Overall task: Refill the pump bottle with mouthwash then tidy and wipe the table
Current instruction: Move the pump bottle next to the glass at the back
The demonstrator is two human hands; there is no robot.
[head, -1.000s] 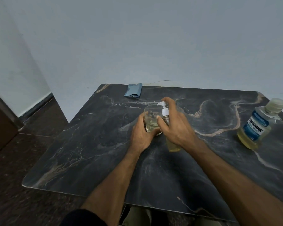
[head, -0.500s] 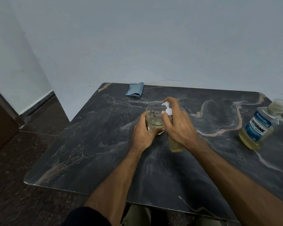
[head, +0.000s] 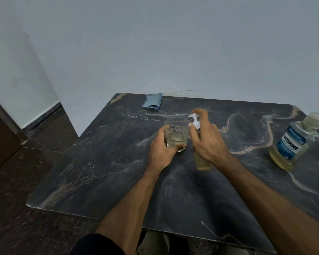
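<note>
Dark marble table (head: 103, 173): L hand (head: 161, 150) grips glass (head: 176, 134), R hand (head: 206, 142) wraps pump bottle (head: 201, 159), both upright.

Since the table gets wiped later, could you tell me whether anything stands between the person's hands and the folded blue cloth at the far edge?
Nothing visible blocks it. The folded blue cloth lies alone beyond the left hand and right hand, which hold the clear glass and the clear pump bottle.

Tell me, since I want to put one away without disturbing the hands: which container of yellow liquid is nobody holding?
The Listerine bottle, standing alone at the table's right edge. The left hand holds the glass; the right hand holds the pump bottle.
</note>
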